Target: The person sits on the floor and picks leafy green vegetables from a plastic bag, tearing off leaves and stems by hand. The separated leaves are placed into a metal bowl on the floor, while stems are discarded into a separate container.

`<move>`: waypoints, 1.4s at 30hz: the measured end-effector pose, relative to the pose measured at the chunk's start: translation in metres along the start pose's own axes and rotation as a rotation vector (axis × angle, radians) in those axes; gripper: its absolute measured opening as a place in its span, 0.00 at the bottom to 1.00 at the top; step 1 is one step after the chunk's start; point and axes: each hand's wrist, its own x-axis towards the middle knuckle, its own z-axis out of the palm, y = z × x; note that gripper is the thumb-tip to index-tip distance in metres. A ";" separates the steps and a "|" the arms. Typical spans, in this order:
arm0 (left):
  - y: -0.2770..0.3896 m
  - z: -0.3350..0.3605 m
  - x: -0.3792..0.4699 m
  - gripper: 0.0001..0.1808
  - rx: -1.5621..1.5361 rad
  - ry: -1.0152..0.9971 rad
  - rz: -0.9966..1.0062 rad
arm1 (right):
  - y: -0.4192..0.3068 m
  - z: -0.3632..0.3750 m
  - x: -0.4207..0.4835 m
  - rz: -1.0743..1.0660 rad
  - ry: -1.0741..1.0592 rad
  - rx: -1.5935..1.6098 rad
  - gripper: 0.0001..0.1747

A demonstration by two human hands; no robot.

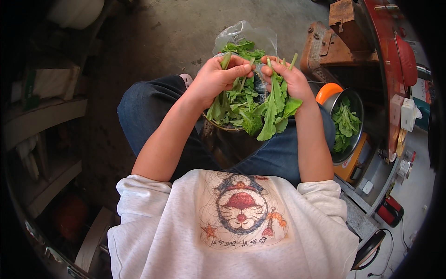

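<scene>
Above my lap, my left hand [221, 75] grips leafy green stems, with one thick stem end poking up past the fingers. My right hand [291, 78] is closed around a bunch of leafy greens [274, 108]; their pale stems point up and the leaves hang below the wrist. The fingertips of both hands face each other, a small gap apart. Under them, between my knees, a round container [223, 126] holds loose torn greens [244, 113]. Just beyond it, more greens [245, 48] lie in a clear plastic bag [240, 29].
By my right knee stands a metal bowl [361, 130] of greens [345, 122], beside an orange rounded object [328, 91]. Farther right are a rusty metal machine [324, 45], a red tabletop edge [381, 45] and a tissue pack [408, 113]. Shelving [45, 115] runs along the left.
</scene>
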 end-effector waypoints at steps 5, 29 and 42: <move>-0.004 0.002 0.000 0.08 -0.142 -0.062 -0.060 | 0.011 0.008 0.005 -0.173 0.019 -0.078 0.12; -0.016 0.009 0.004 0.24 -0.618 -0.079 0.023 | 0.001 0.038 -0.008 -0.370 0.247 -0.856 0.12; -0.014 0.009 0.001 0.26 -0.519 -0.210 0.106 | 0.011 0.030 -0.003 -0.155 0.011 -0.540 0.07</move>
